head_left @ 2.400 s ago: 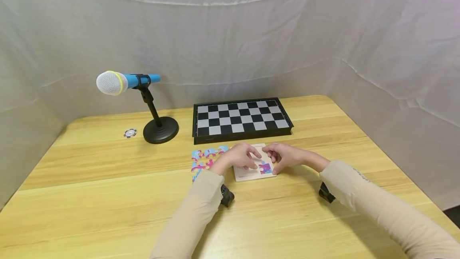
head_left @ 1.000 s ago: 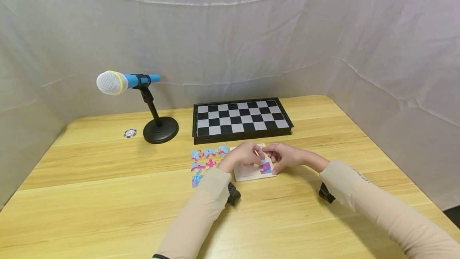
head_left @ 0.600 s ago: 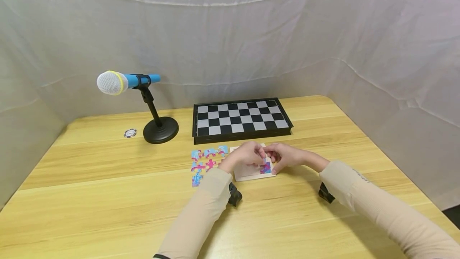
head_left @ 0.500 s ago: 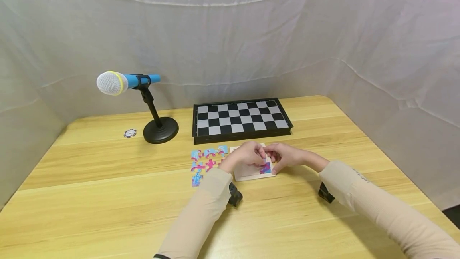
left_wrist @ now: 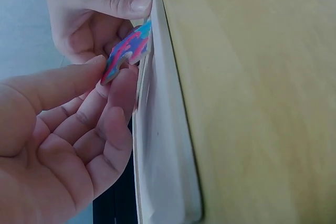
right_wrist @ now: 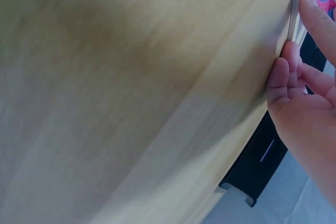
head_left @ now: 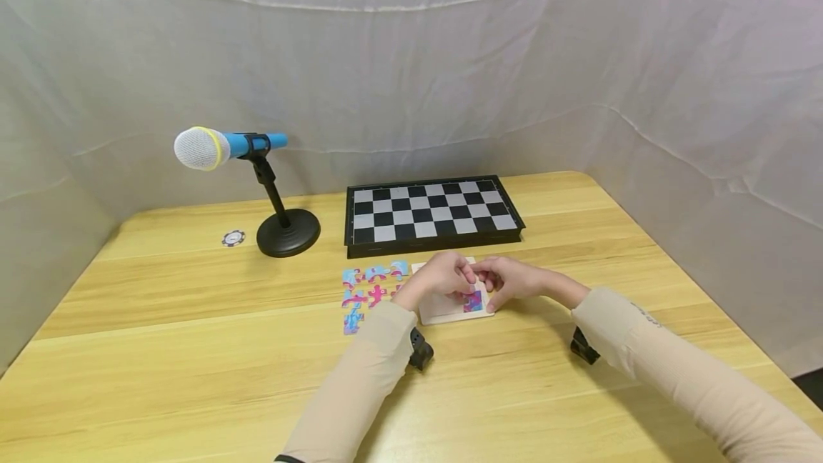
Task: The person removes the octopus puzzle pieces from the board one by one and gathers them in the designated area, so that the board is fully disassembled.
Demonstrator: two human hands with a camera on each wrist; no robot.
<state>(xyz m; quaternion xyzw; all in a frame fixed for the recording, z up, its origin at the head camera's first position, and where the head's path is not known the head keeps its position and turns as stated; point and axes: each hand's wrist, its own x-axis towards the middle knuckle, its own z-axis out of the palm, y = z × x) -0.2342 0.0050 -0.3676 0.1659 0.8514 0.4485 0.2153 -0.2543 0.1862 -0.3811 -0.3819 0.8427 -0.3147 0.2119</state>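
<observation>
Centre of the head view: the left hand pinches a pink-and-blue puzzle piece between thumb and fingers, tilted over the white puzzle tray. The right hand, fingers curled, grips the tray's edge, likely steadying it on the table.

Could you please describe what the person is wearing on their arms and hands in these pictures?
Both arms wear long, plain beige sleeves, the left sleeve and the right sleeve, reaching to the wrists. A small black device sits under the left wrist and another black device under the right. The left hand and right hand are bare, with no gloves or rings visible.
</observation>
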